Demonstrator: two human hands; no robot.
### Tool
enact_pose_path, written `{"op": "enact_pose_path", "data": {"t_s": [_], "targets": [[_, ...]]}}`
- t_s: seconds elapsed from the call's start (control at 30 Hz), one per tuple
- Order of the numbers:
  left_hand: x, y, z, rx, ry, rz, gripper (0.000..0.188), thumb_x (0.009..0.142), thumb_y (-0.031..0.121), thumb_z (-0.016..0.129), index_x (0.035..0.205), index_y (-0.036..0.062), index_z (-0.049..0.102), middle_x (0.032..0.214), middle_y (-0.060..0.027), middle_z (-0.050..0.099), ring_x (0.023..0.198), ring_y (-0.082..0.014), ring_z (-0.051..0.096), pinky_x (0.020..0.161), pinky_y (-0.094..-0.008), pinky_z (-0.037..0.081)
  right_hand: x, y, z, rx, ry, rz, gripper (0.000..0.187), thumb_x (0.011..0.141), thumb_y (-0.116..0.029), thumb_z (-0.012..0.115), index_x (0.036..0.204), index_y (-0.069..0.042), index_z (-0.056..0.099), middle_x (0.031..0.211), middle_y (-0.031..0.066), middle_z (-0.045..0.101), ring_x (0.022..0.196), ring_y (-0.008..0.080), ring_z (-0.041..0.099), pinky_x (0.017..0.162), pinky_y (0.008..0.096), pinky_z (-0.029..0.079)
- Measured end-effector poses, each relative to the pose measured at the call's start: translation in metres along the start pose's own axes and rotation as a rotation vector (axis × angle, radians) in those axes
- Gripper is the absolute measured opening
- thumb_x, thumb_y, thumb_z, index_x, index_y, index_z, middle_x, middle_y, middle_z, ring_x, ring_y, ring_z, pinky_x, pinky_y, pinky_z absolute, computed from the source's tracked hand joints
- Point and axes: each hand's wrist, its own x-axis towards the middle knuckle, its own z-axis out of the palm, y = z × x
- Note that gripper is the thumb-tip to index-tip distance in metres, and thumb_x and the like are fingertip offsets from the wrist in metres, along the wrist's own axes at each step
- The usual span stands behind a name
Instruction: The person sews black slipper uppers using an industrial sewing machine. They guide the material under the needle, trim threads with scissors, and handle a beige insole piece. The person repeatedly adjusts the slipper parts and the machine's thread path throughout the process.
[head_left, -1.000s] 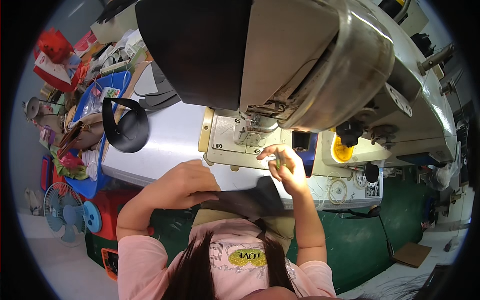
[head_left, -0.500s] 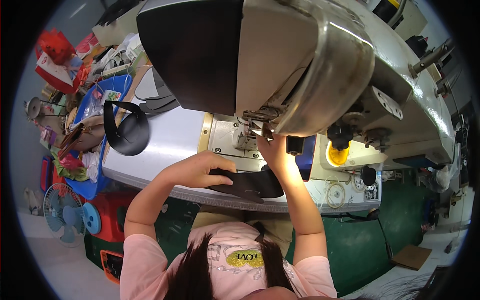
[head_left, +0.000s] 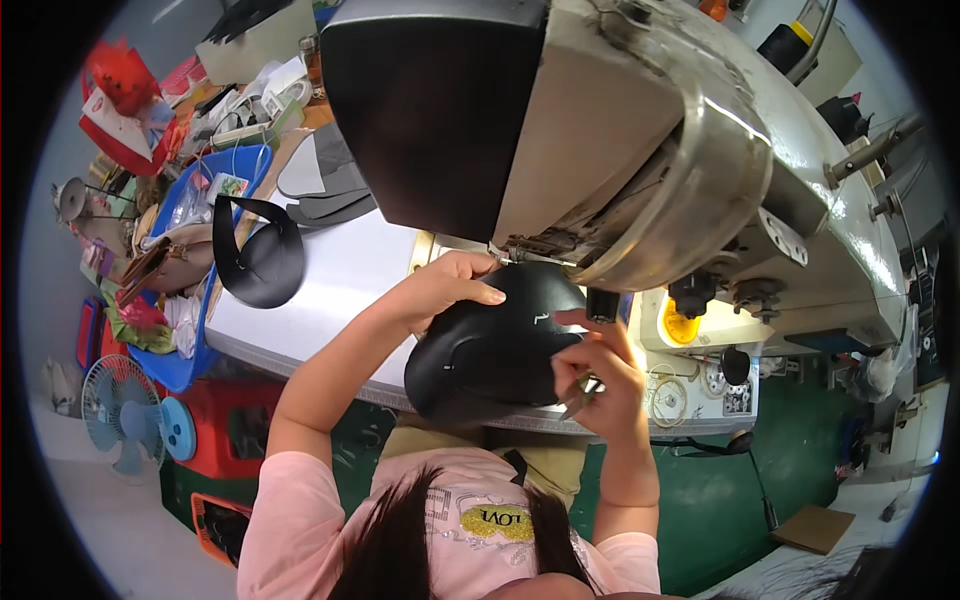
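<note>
A black leather-like piece (head_left: 500, 350) with a curved edge and small pale stitch marks lies below the head of the industrial sewing machine (head_left: 590, 130). My left hand (head_left: 450, 285) is closed on its upper left edge, thumb on top. At its right side is my right hand (head_left: 605, 370), fingers curled around small shiny metal thread snips (head_left: 590, 384), which are partly hidden by the palm. One finger of that hand reaches toward the piece. The needle area is mostly covered by the machine head and the piece.
Left on the white table (head_left: 340, 270) lie another black curved piece (head_left: 262, 260) and grey cut pieces (head_left: 340, 190). A blue bin (head_left: 195, 345) with bags and cloth stands beside it, near a blue fan (head_left: 125, 415). Right are a yellow spool (head_left: 680, 322) and bobbins.
The black piece has been raised and turned to show its broad face. My right hand, with the snips, has come back from the needle area toward me; my left hand has moved up.
</note>
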Motion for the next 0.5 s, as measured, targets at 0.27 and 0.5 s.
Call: {"op": "enact_pose_path", "data": {"t_s": [0.27, 0.5], "targets": [[0.011, 0.000, 0.008, -0.130, 0.270, 0.100, 0.022, 0.079, 0.005, 0.061, 0.099, -0.0017, 0.058, 0.085, -0.0059, 0.063, 0.072, -0.0119, 0.061, 0.066, -0.0250, 0.049, 0.022, 0.005, 0.014, 0.038, -0.301, 0.029, 0.022, 0.066, 0.007, 0.062, 0.078, -0.006, 0.050, 0.078, 0.0041, 0.057, 0.054, 0.0153, 0.050, 0.048, 0.0252, 0.041], [0.006, -0.021, 0.030, -0.196, 0.379, 0.379, 0.036, 0.082, 0.001, 0.059, 0.116, 0.0001, 0.047, 0.107, -0.0077, 0.057, 0.095, -0.0135, 0.055, 0.082, -0.0268, 0.046, 0.000, 0.050, 0.013, -0.566, -0.005, -0.086, 0.021, 0.070, -0.001, 0.064, 0.087, -0.009, 0.058, 0.068, 0.0047, 0.058, 0.060, 0.0207, 0.059, 0.056, 0.0303, 0.047]]}}
